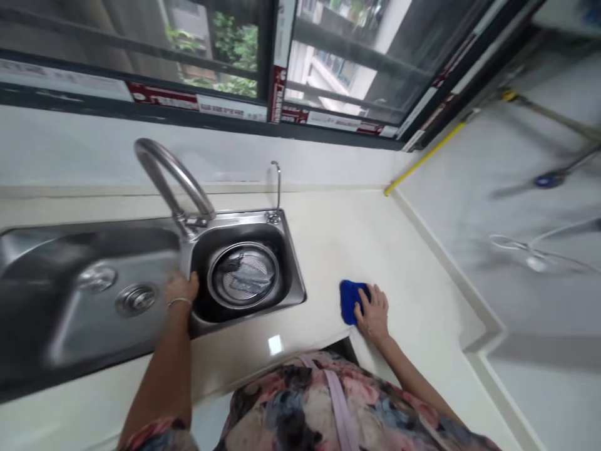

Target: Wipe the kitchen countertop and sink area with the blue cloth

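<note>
My right hand (374,311) presses a blue cloth (349,302) against the cream countertop (323,250), its fingers bent over the cloth's right side. My left hand (181,288) is over the divider (186,254) between the two sink bowls, a thin bracelet at the wrist. It looks closed around that divider, though its fingers are blurred. Just right of it, the smaller bowl holds a round metal strainer basket (218,291) with a crumpled grey, plastic-looking item (251,277) inside.
A curved steel faucet (176,169) rises behind the divider, and a thin small tap (278,185) stands at the back right corner. The larger bowl (94,326) lies left. Beyond are a window (225,56), a yellow pipe (425,156) and a white cable (535,254) on the right.
</note>
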`<move>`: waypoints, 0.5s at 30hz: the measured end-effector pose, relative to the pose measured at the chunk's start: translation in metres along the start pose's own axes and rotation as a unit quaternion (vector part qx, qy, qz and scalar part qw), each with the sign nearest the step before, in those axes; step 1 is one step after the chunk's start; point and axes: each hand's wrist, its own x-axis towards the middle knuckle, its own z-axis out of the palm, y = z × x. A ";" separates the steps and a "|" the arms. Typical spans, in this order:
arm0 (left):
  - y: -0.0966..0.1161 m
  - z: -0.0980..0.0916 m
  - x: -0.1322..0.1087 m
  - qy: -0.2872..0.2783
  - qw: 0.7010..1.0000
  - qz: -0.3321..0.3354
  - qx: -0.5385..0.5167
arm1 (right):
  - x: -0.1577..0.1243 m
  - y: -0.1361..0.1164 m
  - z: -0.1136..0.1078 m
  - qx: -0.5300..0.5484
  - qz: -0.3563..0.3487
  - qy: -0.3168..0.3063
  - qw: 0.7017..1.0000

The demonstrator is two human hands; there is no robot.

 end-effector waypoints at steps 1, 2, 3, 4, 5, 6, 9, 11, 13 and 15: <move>0.002 0.001 0.004 -0.008 1.000 -0.010 0.002 | -0.006 -0.002 0.003 0.001 -0.014 -0.002 1.000; 0.003 0.003 0.007 -0.015 1.000 -0.023 0.005 | -0.011 -0.006 0.007 0.002 -0.021 -0.006 1.000; 0.005 0.005 0.009 -0.019 0.999 -0.036 0.009 | -0.014 -0.012 0.011 -0.002 -0.019 -0.011 1.000; 0.005 0.006 0.011 -0.021 0.999 -0.049 0.012 | -0.016 -0.018 0.016 -0.010 -0.009 -0.015 1.000; 0.005 0.008 0.013 -0.021 0.998 -0.061 0.015 | -0.016 -0.024 0.019 -0.022 0.007 -0.022 1.000; 0.005 0.009 0.014 -0.020 0.997 -0.071 0.019 | -0.015 -0.029 0.021 -0.035 0.022 -0.032 0.999; 0.002 0.012 0.016 -0.015 0.998 -0.062 0.026 | -0.009 -0.035 0.017 -0.056 0.027 -0.065 0.996; -0.001 0.012 0.017 -0.012 0.999 -0.024 0.023 | -0.006 -0.031 0.010 -0.047 0.011 -0.070 0.996; -0.003 0.011 0.016 -0.013 1.000 0.000 0.020 | -0.001 -0.026 0.005 -0.035 0.006 -0.071 0.997; -0.004 0.010 0.014 -0.014 1.000 -0.003 0.025 | 0.007 -0.023 0.004 -0.036 0.012 -0.078 0.996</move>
